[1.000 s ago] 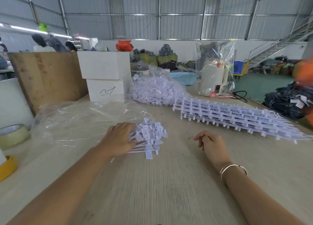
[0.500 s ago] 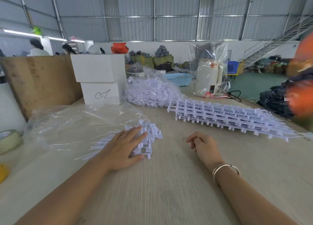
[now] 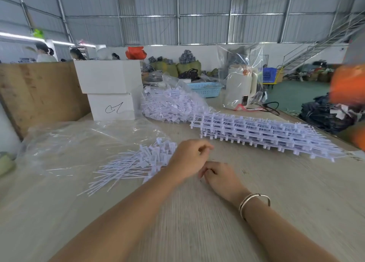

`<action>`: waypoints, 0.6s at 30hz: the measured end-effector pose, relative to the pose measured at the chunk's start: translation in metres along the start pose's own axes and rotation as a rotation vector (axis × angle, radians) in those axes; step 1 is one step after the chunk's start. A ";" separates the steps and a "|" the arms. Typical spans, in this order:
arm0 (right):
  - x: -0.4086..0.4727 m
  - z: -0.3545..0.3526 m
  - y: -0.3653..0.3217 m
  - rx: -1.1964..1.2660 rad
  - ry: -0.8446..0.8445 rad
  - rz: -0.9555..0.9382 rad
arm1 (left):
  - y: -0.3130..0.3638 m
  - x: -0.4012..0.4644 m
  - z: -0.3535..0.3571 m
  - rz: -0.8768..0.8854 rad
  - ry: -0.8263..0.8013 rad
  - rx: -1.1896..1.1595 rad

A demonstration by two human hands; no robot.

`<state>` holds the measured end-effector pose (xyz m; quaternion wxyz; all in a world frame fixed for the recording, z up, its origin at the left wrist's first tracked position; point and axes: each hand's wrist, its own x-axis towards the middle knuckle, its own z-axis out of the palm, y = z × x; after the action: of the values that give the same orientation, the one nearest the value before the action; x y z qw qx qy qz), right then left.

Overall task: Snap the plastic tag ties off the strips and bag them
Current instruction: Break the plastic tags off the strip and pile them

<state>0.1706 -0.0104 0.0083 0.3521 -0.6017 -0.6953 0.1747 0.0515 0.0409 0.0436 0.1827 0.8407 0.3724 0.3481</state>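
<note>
Head view: at a wooden table (image 3: 197, 222), the left hand (image 3: 187, 159) hovers with fingers loosely curled, holding nothing, just right of a loose pile of ties (image 3: 138, 161). The right hand (image 3: 221, 178) rests on the table, fingers curled under, empty as far as can be seen. Stacked strips (image 3: 256, 133) lie beyond; an empty bag (image 3: 79, 139) sits left, a filled bag (image 3: 171, 104) behind.
</note>
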 end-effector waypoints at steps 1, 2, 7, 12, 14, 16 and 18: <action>0.000 0.000 0.001 -0.025 -0.050 -0.003 | 0.006 0.014 0.010 -0.123 0.000 -0.127; 0.001 0.001 0.000 -0.041 -0.087 -0.011 | 0.008 0.026 0.017 -0.235 0.001 -0.230; 0.003 0.006 0.005 -0.085 -0.064 -0.025 | 0.010 0.081 0.054 -0.653 -0.009 -0.691; 0.009 0.010 0.013 -0.040 0.025 0.112 | 0.014 0.108 0.076 -0.812 0.024 -0.945; 0.011 0.009 0.012 0.031 0.063 0.124 | 0.016 0.114 0.075 -0.850 0.034 -1.005; 0.011 0.008 0.012 0.046 0.080 0.128 | 0.019 0.117 0.072 -0.877 0.038 -1.052; 0.011 0.008 0.013 0.044 0.082 0.133 | 0.023 0.117 0.070 -0.902 0.063 -1.094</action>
<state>0.1738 0.0045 -0.0028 0.3811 -0.6453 -0.6348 0.1883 0.1696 0.1107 0.0607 0.6943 0.3815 0.4611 0.3998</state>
